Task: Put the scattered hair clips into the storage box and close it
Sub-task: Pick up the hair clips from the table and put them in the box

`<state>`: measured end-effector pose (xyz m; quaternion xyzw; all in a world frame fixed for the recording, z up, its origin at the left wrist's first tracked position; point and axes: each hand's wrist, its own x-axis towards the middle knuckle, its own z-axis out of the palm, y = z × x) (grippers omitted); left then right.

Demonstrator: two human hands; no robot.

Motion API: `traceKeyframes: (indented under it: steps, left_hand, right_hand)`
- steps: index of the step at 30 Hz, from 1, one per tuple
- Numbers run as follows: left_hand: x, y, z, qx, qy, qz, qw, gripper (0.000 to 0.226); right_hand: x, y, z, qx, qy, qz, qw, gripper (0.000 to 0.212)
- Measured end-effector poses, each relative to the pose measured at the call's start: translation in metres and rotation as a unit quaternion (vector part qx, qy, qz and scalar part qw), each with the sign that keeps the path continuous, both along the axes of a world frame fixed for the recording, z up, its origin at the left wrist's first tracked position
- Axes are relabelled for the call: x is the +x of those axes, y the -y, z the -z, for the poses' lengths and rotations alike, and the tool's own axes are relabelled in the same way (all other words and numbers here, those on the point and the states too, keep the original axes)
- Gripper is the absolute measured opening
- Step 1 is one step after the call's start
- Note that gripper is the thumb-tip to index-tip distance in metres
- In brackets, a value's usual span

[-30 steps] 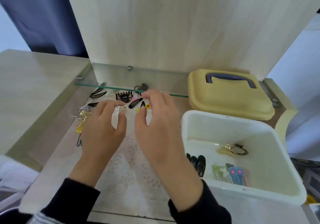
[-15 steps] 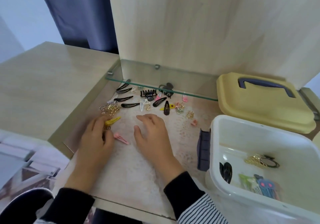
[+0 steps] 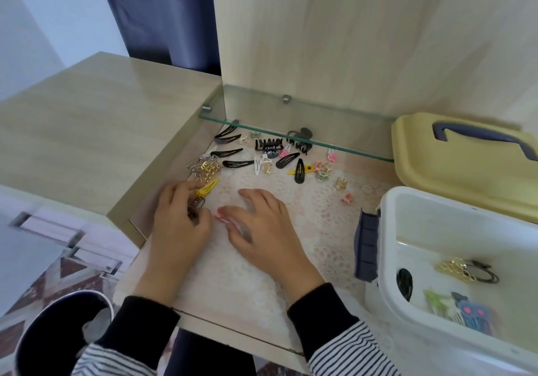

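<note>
at centre frame, black, pink and gold hair clips (image 3: 299, 170) lie scattered on a lace mat (image 3: 308, 230) below a glass shelf (image 3: 343, 145). the left hand (image 3: 180, 224) pinches a yellow clip (image 3: 208, 188). just beside it, the right hand (image 3: 262, 227) spreads its fingers and touches a pink clip (image 3: 221, 217). at lower right, the white storage box (image 3: 388, 230) stands open, its yellow lid (image 3: 454, 169) behind it.

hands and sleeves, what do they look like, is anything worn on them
Both are bare: the left hand and right hand show no gloves, rings or watch. Each sleeve ends in a plain black cuff, left cuff and right cuff, with black-and-white stripes further up the arm.
</note>
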<state>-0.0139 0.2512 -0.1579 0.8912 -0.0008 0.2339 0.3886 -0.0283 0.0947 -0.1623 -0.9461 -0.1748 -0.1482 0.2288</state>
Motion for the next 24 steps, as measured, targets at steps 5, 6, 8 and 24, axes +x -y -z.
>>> traceKeyframes:
  steps: [5, 6, 8, 24]
  left_hand:
    - [-0.0001, -0.0027, -0.0001, -0.014, 0.01, 0.014, 1.0, 0.033]
    - [-0.0001, -0.0029, -0.0001, -0.016, 0.016, 0.024, 0.999, 0.029]
    - [-0.0006, -0.0028, 0.0001, -0.023, 0.015, 0.047, 0.999, 0.023]
    - [-0.0041, -0.0018, -0.0017, -0.08, -0.057, 0.106, 0.99, 0.015]
  right_hand:
    - [-0.0003, 0.0019, -0.0006, 0.037, -0.009, 0.034, 0.999, 0.026]
    - [-0.0001, 0.0017, -0.0014, 0.039, -0.012, 0.037, 0.998, 0.03]
    - [0.0001, 0.0014, -0.0017, 0.03, -0.014, 0.042, 0.999, 0.037]
    - [0.0014, 0.0025, 0.002, 0.083, 0.02, 0.086, 0.993, 0.011]
